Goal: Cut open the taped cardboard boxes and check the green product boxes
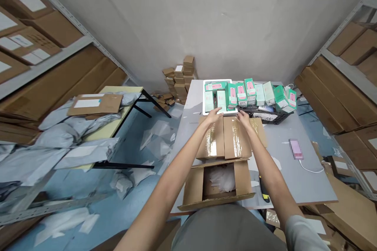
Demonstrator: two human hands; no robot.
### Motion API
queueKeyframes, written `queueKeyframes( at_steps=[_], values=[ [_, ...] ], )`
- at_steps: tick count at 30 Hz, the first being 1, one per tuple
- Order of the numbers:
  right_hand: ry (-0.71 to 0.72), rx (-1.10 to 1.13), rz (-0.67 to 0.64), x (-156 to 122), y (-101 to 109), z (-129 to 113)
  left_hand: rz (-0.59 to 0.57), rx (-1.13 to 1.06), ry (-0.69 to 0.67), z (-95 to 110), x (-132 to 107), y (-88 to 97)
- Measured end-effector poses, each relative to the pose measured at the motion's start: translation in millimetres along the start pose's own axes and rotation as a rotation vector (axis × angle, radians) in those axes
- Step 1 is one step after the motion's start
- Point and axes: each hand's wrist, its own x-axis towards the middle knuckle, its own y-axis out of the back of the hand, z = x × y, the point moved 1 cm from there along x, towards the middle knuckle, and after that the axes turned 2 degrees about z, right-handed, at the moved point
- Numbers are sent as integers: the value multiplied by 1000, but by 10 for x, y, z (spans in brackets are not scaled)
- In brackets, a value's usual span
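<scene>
Two hands out past the open carton [219,176], both at the far edge of its taped flaps [232,137]; left hand [214,114] flat, fingers stretched, nothing seen inside it, fingertips near the closest green boxes [250,90]; right hand [244,117] at the far flap corner, just beside the black basket [271,118], fingers curled down; too small to tell whether gripping the flap edge or only resting on it.

Carton on the near end of the bench [294,172], right in front of the body, front flaps hanging over the bench edge; clear tape showing on the far flaps; inside only white filler [222,178] visible, no green box seen in there.

Green boxes clustered at the far end, some upright, some tipped; part on the white tray [204,102], part piled on the black basket; all well apart from the carton cavity.

Status, judged from layout: opening done, flaps splayed flat; nothing green inside; every green box on tray or basket; no box lifted at this moment.

Elsewhere: pink phone [296,150] with white cable [309,169] on the right of the bench; yellow-and-black tool [263,192] near the bench's front edge, untouched; grey mailers [73,141] heaped on a side table to the left; shelves [44,62] of brown cartons both sides.
</scene>
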Motion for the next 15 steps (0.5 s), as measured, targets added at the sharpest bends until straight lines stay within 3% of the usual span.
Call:
queueKeyframes(
  at_steps=[2,5,7,10,12,15],
  values=[
    [-38,-8,56,-183,255,181,24,28,5,-136,-192,292],
    [-85,-15,118,-572,714,439,95,65,22,-402,-582,937],
    [-120,-12,162,-915,1064,629,218,131,20,-671,-920,1448],
    [-211,29,291,-1548,1588,984,486,121,142,-1251,-1546,2095],
    [-296,5,335,-2004,1852,1244,590,36,298,-1705,-1996,2298],
    [-485,-14,300,-2600,2010,1566,549,-26,556,-2320,-2580,2198]
  ],
)
